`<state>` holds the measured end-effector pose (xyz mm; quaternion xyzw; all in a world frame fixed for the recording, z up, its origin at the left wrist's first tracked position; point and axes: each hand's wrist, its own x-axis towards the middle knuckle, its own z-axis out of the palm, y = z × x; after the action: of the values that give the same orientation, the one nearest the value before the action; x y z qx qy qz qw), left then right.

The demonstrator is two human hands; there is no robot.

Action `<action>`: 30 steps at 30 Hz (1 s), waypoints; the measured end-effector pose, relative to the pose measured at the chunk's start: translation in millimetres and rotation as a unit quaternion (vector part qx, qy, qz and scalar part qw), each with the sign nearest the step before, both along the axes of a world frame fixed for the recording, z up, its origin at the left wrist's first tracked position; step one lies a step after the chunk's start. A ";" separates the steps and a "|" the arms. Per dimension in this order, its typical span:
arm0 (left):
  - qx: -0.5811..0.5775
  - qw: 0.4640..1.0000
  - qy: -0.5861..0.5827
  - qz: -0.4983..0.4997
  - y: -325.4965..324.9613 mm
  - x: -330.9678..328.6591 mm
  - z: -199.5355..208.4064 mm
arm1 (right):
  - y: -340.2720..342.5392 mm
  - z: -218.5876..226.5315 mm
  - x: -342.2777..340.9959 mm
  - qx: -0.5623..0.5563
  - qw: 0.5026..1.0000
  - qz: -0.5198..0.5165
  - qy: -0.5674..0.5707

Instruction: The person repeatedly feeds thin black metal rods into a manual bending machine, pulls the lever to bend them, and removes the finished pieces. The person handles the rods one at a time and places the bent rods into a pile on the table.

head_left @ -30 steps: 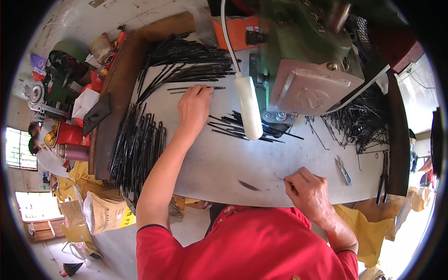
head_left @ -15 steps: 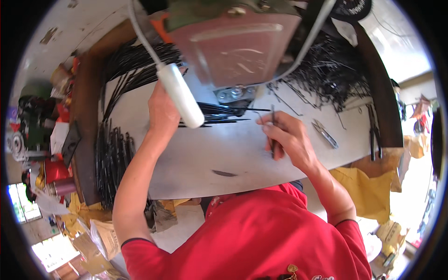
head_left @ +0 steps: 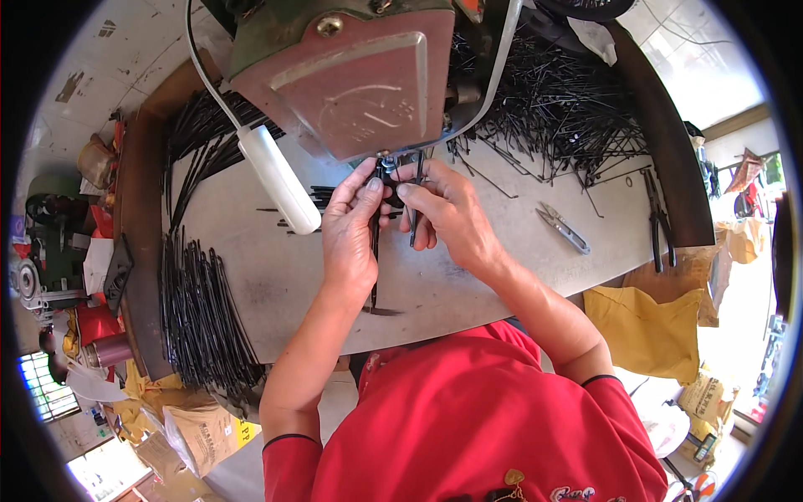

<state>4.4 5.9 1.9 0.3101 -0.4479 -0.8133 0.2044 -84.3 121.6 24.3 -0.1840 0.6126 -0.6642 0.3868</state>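
Below the sewing machine's head (head_left: pixel 351 92), both hands meet at the needle area. My left hand (head_left: pixel 350 234) pinches a thin black strip (head_left: pixel 375 272), which hangs down toward me past the fingers. My right hand (head_left: pixel 456 213) is closed around a slim dark tool (head_left: pixel 413 230), perhaps tweezers, held upright. Its thumb and forefinger come close to the left fingertips, at the strip's far end. Fingers hide most of that end. Behind the left hand, a few black strips (head_left: pixel 322 197) lie on the pale table (head_left: pixel 301 301).
A white tube lamp (head_left: pixel 280 180) hangs left of the machine head. Bundled black strips (head_left: pixel 205 318) line the left side; a tangled heap of thin black pieces (head_left: pixel 560 109) fills the back right. Thread snips (head_left: pixel 563 227) and long dark pliers (head_left: pixel 658 219) lie at right. A wooden rim (head_left: pixel 677 159) borders the table.
My left hand has moved right and toward me from the strips behind the lamp, bringing a strip. My right hand has shifted left to meet it. The whole view has turned slightly.
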 end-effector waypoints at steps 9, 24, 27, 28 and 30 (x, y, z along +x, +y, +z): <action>0.000 1.000 0.006 -0.022 -2.3 0.0 0.8 | 0.8 2.7 -0.4 -0.010 1.000 -0.021 0.003; 0.009 0.999 0.042 0.004 6.9 -6.6 0.2 | -6.5 -1.9 2.4 0.002 0.999 -0.036 0.028; -0.014 0.999 0.045 -0.016 5.2 -7.7 4.7 | -6.7 -8.4 4.2 0.015 0.998 -0.037 0.056; -0.033 0.998 0.040 -0.032 1.8 -7.5 9.1 | -6.6 -5.5 -0.2 0.033 0.996 -0.023 0.074; -0.073 0.992 -0.044 -0.095 -16.8 -6.5 20.4 | -6.7 3.6 -8.5 0.067 0.995 0.018 0.077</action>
<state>-2.2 -10.9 22.2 0.2858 -0.5422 -0.7797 0.1281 -92.8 114.8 27.9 -0.2189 0.6801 -0.5986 0.3621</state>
